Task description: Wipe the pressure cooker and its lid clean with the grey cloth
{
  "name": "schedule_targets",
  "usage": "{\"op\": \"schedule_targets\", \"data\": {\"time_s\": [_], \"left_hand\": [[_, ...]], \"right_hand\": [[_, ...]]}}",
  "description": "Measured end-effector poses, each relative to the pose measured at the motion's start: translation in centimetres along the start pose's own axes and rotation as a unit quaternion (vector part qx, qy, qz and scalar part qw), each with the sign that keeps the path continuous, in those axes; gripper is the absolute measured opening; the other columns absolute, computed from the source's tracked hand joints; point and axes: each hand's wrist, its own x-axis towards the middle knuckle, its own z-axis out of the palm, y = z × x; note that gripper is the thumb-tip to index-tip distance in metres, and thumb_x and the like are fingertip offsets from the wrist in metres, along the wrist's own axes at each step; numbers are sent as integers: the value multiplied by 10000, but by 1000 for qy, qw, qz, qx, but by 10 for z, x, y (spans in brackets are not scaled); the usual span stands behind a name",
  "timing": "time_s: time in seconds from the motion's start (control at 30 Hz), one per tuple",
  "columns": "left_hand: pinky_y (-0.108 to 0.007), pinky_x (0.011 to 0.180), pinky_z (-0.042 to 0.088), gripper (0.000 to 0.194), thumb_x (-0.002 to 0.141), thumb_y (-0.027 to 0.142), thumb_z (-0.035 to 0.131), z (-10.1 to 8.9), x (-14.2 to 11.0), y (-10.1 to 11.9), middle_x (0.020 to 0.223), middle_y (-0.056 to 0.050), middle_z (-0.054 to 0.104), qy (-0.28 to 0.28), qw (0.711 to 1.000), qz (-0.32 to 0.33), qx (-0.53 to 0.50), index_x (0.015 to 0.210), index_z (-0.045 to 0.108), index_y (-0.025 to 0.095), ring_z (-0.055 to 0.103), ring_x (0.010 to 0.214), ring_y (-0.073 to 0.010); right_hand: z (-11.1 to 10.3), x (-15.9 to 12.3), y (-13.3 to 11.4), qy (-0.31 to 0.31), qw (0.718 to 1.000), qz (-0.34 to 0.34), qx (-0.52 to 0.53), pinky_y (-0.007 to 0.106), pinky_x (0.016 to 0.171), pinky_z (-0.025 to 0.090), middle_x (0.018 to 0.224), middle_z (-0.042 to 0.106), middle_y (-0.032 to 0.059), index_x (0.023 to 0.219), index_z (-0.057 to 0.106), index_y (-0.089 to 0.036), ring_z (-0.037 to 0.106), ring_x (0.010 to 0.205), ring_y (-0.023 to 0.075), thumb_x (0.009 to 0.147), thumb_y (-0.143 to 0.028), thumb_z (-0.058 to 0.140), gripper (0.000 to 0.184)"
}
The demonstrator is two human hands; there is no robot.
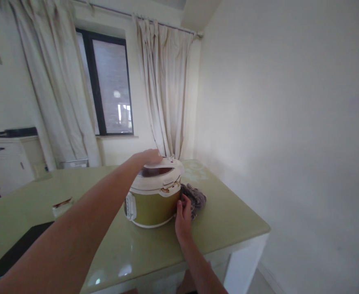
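Note:
A rice cooker (pixel 156 208) with a green body and a white lid stands upright on the table. My left hand (pixel 151 156) reaches across and is closed over the far left of the lid, its fingertips partly hidden. Low on the cooker's right side, my right hand (pixel 184 218) has its fingers bent against a grey patterned cloth (pixel 198 200). The cloth is bunched up between that hand and the cooker's side and spreads out to the right. Brown marks show around the lid's front catch (pixel 170 188).
The glossy pale green table (pixel 228 212) ends at a white wall (pixel 289 122) on the right. A dark flat object (pixel 17 247) lies at the left front, with a small white item (pixel 61 206) behind it. Curtains (pixel 167 90) flank a window at the back.

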Motion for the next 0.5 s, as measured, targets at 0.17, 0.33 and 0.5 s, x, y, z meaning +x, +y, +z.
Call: {"op": "schedule_targets", "data": {"time_s": [0.17,0.33,0.5], "left_hand": [[-527,939,563,577,893,473,558,10,-1,26,1339,-278,706,24,994,-109,17,1333,716,135,698,1203,-423],[-465,967,556,505,912,409,564,15,-8,28,1323,-280,704,52,993,-100,24,1307,715,132,687,1230,-384],[-457,1019,532,486,904,404,573,11,-8,17,1291,-255,720,43,997,-48,34,1287,715,141,677,1241,-365]], "right_hand": [[1,0,-3,21,997,-57,-48,449,1139,410,1362,647,171,1430,595,-162,569,1288,277,1036,-549,474,566],[-1,2,3,-7,999,-16,-28,443,1168,412,1426,663,171,1366,677,-150,595,1327,278,1027,-552,483,561],[-4,2,-1,3,1000,-14,-11,432,1118,448,1314,718,152,1278,716,-172,639,1243,276,1031,-563,476,521]]}}
